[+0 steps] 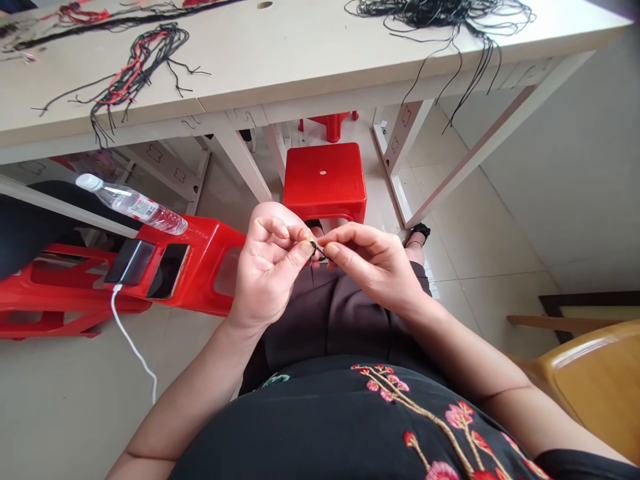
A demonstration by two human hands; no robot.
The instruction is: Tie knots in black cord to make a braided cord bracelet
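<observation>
**Both hands pinching a short black cord over the lap**

From my feed on the head camera I look straight down at the two hands, which meet above the lap. The left hand (267, 263) has its thumb and forefinger pressed together on a short black cord (316, 252), with the other fingers curled into the palm. The right hand (373, 263) pinches the same cord from the other side with its fingertips, so the two hands touch at the tips. The cord is a small dark piece, mostly hidden between the fingers; one loose end hangs down just below them. I cannot tell whether it is knotted.

Under the hands lie dark trousers (330, 313), and nearer to the camera a black top (350, 427) stitched with red flowers.

Beyond the hands a red stool (325, 180) stands under a pale table (280, 53). On the table, a tangle of black cords (450, 13) lies at the far right with strands hanging over the edge, and a bundle of red and black cords (135, 67) lies at the left.

To the left of the hands a second red stool (210, 240) carries a water bottle (133, 203) lying on its side and two phones (167, 270) side by side. A white cable (130, 340) runs from one phone down toward the floor. A yellow chair (595, 373) shows at the lower right.
</observation>
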